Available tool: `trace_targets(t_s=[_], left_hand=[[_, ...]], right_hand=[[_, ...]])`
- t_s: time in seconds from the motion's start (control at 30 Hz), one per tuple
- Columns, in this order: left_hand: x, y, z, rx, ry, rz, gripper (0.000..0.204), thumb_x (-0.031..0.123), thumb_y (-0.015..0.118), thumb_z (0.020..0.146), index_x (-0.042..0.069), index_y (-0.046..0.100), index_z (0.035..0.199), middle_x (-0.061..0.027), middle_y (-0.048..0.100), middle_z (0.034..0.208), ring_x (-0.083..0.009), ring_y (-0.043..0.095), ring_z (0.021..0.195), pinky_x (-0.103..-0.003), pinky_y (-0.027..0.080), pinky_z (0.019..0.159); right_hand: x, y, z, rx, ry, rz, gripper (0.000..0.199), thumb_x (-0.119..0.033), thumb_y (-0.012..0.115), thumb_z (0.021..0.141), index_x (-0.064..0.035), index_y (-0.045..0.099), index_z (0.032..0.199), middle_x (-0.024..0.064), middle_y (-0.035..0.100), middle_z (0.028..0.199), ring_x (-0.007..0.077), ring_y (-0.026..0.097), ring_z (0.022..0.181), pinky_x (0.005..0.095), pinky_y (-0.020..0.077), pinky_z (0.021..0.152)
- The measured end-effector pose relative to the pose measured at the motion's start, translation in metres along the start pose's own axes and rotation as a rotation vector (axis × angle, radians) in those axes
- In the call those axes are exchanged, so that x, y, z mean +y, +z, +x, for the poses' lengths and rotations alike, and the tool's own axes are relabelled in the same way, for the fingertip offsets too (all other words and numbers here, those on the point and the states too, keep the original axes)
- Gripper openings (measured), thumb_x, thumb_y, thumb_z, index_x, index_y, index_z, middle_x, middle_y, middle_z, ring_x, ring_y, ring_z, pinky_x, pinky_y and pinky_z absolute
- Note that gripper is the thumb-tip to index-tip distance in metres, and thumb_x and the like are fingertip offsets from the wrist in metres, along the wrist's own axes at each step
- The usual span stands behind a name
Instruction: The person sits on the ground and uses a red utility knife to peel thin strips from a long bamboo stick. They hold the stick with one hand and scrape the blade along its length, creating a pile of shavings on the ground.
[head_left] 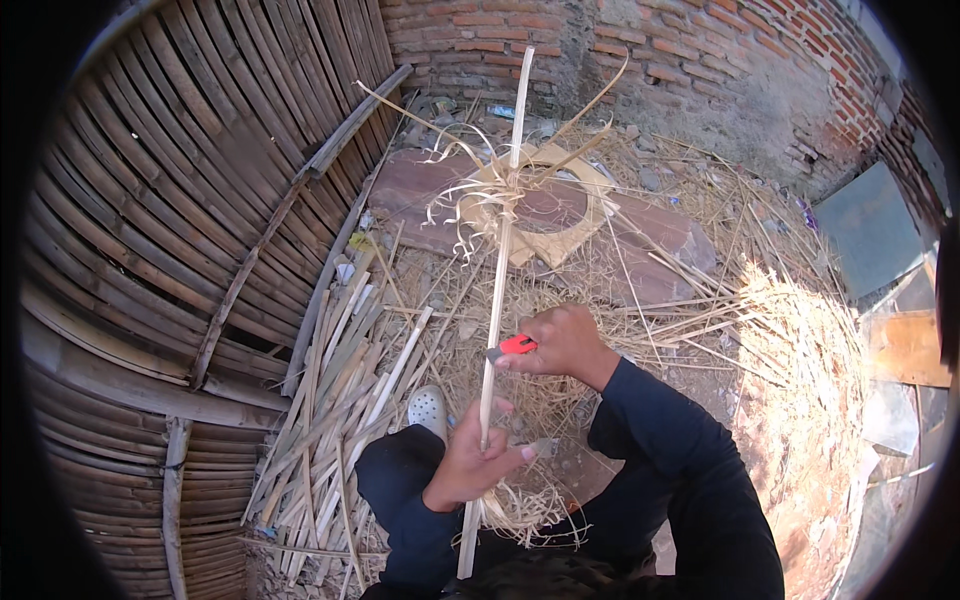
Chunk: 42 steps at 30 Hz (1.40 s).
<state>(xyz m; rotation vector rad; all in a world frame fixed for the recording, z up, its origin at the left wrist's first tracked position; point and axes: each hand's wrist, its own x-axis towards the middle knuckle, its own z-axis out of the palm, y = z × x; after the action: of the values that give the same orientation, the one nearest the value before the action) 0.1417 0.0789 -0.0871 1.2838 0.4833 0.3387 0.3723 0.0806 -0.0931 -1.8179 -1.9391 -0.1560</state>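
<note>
A long pale bamboo strip [502,265] runs away from me, up the middle of the view. My left hand [470,465] is closed around its near part. My right hand [572,345] grips a red utility knife [518,345], its blade end against the strip a little beyond my left hand. Thin curled shavings [470,200] cluster round the strip's far part, several of them sticking out long. Behind the curls, a flat tan piece with a round hole [598,186] lies on a reddish-brown slab [420,205].
Cut bamboo strips [325,440] are piled at left, beside a slatted bamboo wall [190,200]. Shavings [560,290] litter the ground, with a sunlit heap [800,330] at right. A brick wall [690,70] closes the back. A pale clog [428,408] shows by my left hand.
</note>
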Motion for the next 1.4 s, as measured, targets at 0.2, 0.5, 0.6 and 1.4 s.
trace_targets(t_s=[0.2, 0.5, 0.6, 1.4], left_hand=[[-0.007, 0.007, -0.012, -0.12, -0.107, 0.158, 0.05, 0.014, 0.073, 0.083, 0.004, 0.04, 0.12, 0.0083, 0.032, 0.054, -0.0021, 0.03, 0.048, -0.022, 0.025, 0.046], [0.002, 0.01, -0.009, 0.183, -0.065, 0.471, 0.054, 0.015, 0.078, 0.077, 0.002, 0.041, 0.115, 0.0069, 0.03, 0.053, -0.0025, 0.029, 0.048, -0.021, 0.026, 0.045], [0.002, 0.008, -0.004, 0.188, -0.065, 0.462, 0.057, 0.016, 0.079, 0.076, 0.002, 0.041, 0.115, 0.0064, 0.03, 0.053, -0.0033, 0.029, 0.048, -0.022, 0.027, 0.045], [-0.018, 0.018, -0.015, -0.051, -0.049, 0.327, 0.042, 0.02, 0.071, 0.086, 0.006, 0.043, 0.114, 0.0073, 0.031, 0.058, -0.0034, 0.031, 0.049, -0.022, 0.027, 0.047]], right_hand=[[0.082, 0.001, 0.014, -0.09, 0.518, -0.034, 0.069, -0.073, 0.047, 0.08, -0.0096, 0.069, 0.067, 0.0153, 0.058, 0.053, 0.0319, 0.062, 0.052, 0.0435, 0.0463, 0.048], [0.001, 0.01, -0.005, -0.081, 0.097, 0.019, 0.061, -0.07, 0.055, 0.077, -0.0121, 0.063, 0.06, 0.0097, 0.055, 0.048, 0.0299, 0.057, 0.044, 0.0404, 0.0434, 0.043], [0.009, 0.018, 0.001, -0.11, 0.159, -0.016, 0.062, -0.072, 0.053, 0.076, -0.013, 0.068, 0.067, 0.0106, 0.059, 0.052, 0.0296, 0.06, 0.048, 0.0403, 0.0463, 0.047], [0.127, 0.002, 0.02, 0.043, 0.668, -0.164, 0.066, -0.062, 0.049, 0.085, -0.0011, 0.067, 0.068, 0.0232, 0.061, 0.062, 0.0406, 0.062, 0.063, 0.0483, 0.0479, 0.059]])
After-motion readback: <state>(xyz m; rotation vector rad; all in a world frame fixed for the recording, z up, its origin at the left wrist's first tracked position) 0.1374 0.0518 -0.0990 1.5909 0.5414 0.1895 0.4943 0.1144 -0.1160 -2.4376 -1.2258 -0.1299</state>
